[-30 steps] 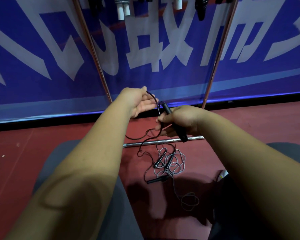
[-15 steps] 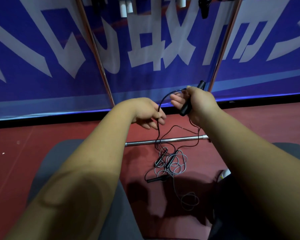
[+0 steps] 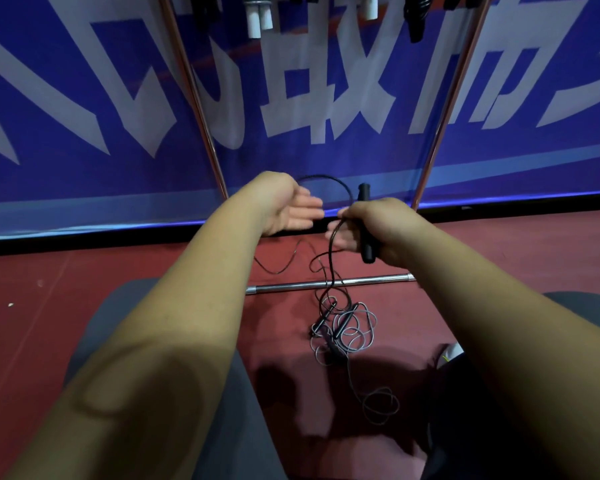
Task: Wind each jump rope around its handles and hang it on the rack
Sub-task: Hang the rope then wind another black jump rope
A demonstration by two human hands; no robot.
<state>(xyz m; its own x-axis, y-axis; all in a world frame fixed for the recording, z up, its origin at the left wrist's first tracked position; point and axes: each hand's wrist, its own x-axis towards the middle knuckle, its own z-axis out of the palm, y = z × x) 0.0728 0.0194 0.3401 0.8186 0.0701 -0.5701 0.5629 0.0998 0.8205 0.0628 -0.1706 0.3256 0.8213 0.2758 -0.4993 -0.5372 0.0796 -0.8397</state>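
Down dropped the right hand [image 3: 385,230] since half a second back, while the left hand [image 3: 291,209] lifted and opened, fingers straight, holding nothing. Nearest, a tangle of ropes [image 3: 342,327] lay on the red floor [image 3: 84,306], bare floor wide on both sides, the rack's base bar [image 3: 284,287] just beyond. Above that, the right hand curled round the black handle [image 3: 368,249], long axis near upright, its cord [image 3: 323,176] arching leftward before the banner [image 3: 326,98].

Probably a sports hall: red sport floor [image 3: 118,271], long blue banner [image 3: 84,81] with big white characters along the wall, metal rack [image 3: 284,286] with rope handles [image 3: 258,19] hanging, tangled jump ropes [image 3: 347,327] on the floor.
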